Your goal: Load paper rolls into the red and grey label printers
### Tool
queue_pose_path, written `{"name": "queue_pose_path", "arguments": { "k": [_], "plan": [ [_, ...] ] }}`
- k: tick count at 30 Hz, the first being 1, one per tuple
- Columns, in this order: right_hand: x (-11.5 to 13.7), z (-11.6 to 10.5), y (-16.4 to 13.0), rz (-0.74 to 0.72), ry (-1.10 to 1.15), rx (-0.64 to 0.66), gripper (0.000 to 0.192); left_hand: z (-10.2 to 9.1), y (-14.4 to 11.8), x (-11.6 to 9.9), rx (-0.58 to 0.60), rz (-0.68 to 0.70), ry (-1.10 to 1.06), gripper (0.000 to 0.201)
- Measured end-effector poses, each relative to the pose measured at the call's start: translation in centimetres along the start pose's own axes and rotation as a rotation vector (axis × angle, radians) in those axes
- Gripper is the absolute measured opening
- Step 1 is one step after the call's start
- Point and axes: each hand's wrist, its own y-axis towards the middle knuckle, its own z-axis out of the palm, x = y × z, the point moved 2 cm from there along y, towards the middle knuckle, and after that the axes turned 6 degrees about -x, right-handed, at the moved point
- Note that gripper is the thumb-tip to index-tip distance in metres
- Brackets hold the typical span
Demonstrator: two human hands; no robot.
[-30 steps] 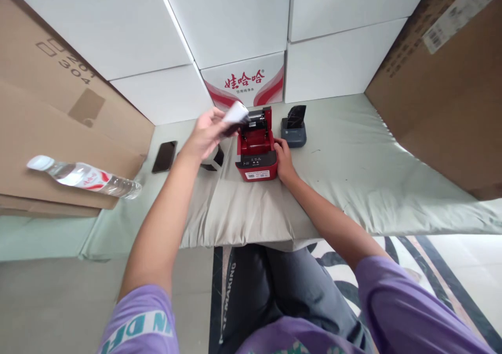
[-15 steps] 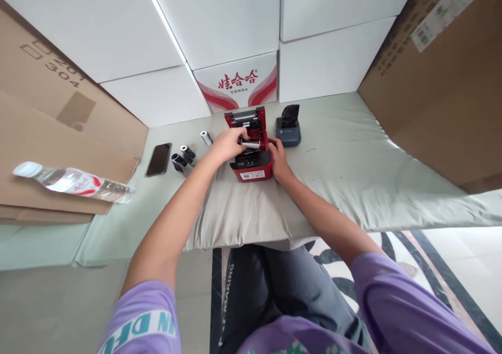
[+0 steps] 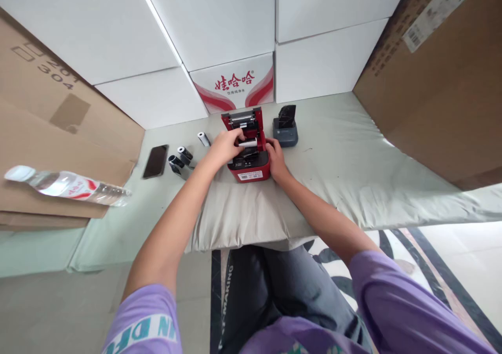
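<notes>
A red and black receipt printer (image 3: pixel 251 173) stands on the cloth-covered surface with its lid (image 3: pixel 242 118) raised. My left hand (image 3: pixel 226 146) reaches in from the left, its fingers closed around the left end of a white paper roll (image 3: pixel 248 142). The roll lies crosswise in the printer's open bay, and my fingers hide its left end. Against the printer's right side, my right hand (image 3: pixel 276 160) is curled with the fingers round the back of the side wall, gripping the body.
A small dark blue printer (image 3: pixel 286 136) is right of the red one. Left are several paper rolls (image 3: pixel 184 155) and a phone (image 3: pixel 156 161). A water bottle (image 3: pixel 70 185) lies by a cardboard box (image 3: pixel 78 150). White boxes (image 3: pixel 227 19) form the back; another cardboard box (image 3: pixel 443 108) stands right.
The roll's right end has come up slightly, so the roll tilts the other way in the bay. Both hands keep their places at the printer; the whole view has shifted a little.
</notes>
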Motion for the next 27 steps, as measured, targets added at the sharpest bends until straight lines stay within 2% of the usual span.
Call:
{"name": "queue_pose_path", "arguments": {
  "k": [5,8,10,12,14,18,19,21,24,27],
  "plan": [
    [-0.1,-0.1,0.1,0.003,-0.005,0.005,0.045,0.7,0.8,0.4,0.068,0.048,0.008,0.027],
    [-0.2,-0.2,0.2,0.0,-0.01,0.008,0.042,1.2,1.5,0.9,0.16,0.044,0.0,0.018],
    [-0.3,-0.2,0.3,-0.001,-0.017,0.012,0.042,1.1,1.8,1.0,0.209,0.05,0.024,0.017],
    [-0.4,-0.2,0.4,-0.001,-0.018,0.01,0.042,0.6,1.5,0.9,0.201,0.06,0.029,0.02],
    [-0.4,-0.2,0.4,-0.001,-0.016,0.009,0.043,-0.2,1.0,0.8,0.099,0.045,-0.002,0.02],
    [0.0,-0.1,0.1,-0.004,-0.01,0.016,0.041,-1.8,-0.4,0.9,-0.396,0.009,-0.068,0.026],
    [0.1,-0.1,0.0,-0.001,-0.01,0.013,0.04,-1.9,-0.6,1.0,-0.48,0.027,-0.072,0.028],
    [0.4,-0.1,-0.1,0.005,-0.015,0.004,0.038,-1.7,-0.7,1.3,-0.523,0.089,-0.083,0.036],
    [0.6,-0.2,-0.2,0.009,-0.024,0.002,0.036,-0.9,-0.6,1.7,-0.473,0.148,-0.118,0.051],
    [0.6,-0.2,-0.2,0.014,-0.025,0.012,0.036,-0.8,-1.2,1.4,-0.493,0.151,-0.127,0.053]
  ]
}}
